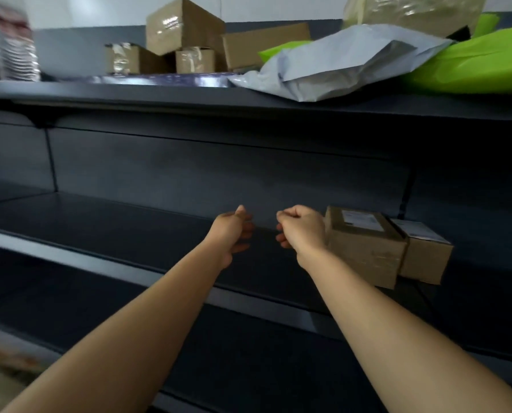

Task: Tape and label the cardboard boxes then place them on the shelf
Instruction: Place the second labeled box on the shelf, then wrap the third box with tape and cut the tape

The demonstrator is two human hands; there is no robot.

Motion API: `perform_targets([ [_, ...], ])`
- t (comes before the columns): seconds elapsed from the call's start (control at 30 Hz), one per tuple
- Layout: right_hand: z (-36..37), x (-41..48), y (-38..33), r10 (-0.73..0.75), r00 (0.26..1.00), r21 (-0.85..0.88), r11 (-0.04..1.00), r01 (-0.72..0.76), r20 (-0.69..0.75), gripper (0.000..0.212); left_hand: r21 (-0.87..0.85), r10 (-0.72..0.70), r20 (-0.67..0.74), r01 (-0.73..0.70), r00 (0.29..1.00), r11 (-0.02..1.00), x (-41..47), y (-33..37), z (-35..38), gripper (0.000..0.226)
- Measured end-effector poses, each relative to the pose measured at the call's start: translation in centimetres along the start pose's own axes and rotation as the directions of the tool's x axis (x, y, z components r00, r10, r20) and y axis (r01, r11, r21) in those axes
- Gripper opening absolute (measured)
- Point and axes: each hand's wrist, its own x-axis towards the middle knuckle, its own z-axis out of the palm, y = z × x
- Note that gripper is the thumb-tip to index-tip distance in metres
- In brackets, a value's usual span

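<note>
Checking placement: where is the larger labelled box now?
Head view: larger labelled box on the middle shelf, right side, between the right hand and a smaller labelled box.
</note>
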Motion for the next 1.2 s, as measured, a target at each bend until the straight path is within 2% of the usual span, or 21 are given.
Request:
perform_targets([
  [0.23,9.1,-3.0,-1.8,-0.016,0.974,0.046,0.999,0.006,0.227,0.015,-0.016,0.013,-0.195,-0.017,0.981,1.000,-3.7,0.4,-9.2,0.034],
  [0.47,17.8,-8.1,-4.3,-0.038,0.909,0.087,0.996,0.002,0.414,0.017,-0.029,0.000,-0.389,-0.013,0.921,1.000,-8.1,0.3,-19.3,0.037],
  [0.73,26.9,-14.8,-7.1,-0.069,0.835,0.060,0.997,0.043,0.545,0.020,-0.051,-0.046,-0.566,0.021,0.823,0.998,-13.5,-0.4,-30.4,0.036],
  [1.2,40.2,-26.7,-9.5,-0.070,0.677,0.079,0.997,0.018,0.733,0.019,-0.071,-0.105,-0.745,0.079,0.659,0.994,-23.3,-3.2,-45.6,0.034],
])
